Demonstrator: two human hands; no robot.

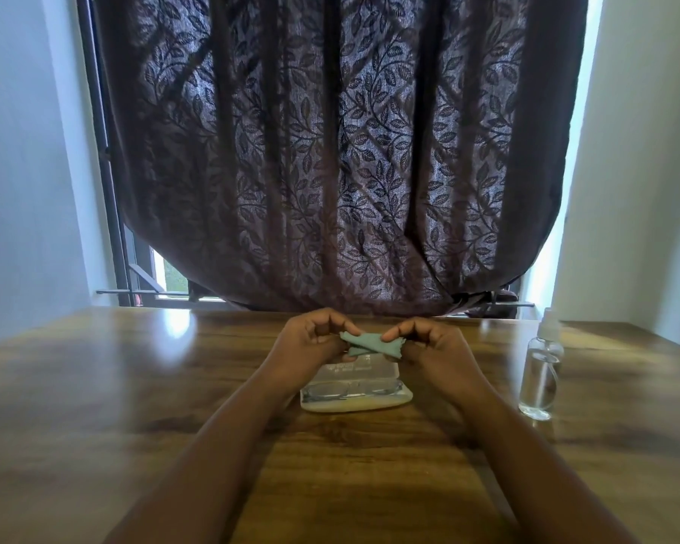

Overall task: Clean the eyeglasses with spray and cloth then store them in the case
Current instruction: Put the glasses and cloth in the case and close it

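Note:
A small teal cloth (371, 344) is stretched and twisted between my two hands above the table. My left hand (311, 339) pinches its left end and my right hand (428, 345) pinches its right end. Below the hands, an open pale case (356, 404) lies on the wooden table, its clear lid (354, 373) tipped back. The eyeglasses (350, 389) lie folded inside the case. A clear spray bottle (541, 373) with a white nozzle stands upright to the right, apart from both hands.
The wooden table (134, 386) stretches wide on both sides of the case. A dark leaf-patterned curtain (338, 151) hangs over a window behind the table's far edge. White walls stand at left and right.

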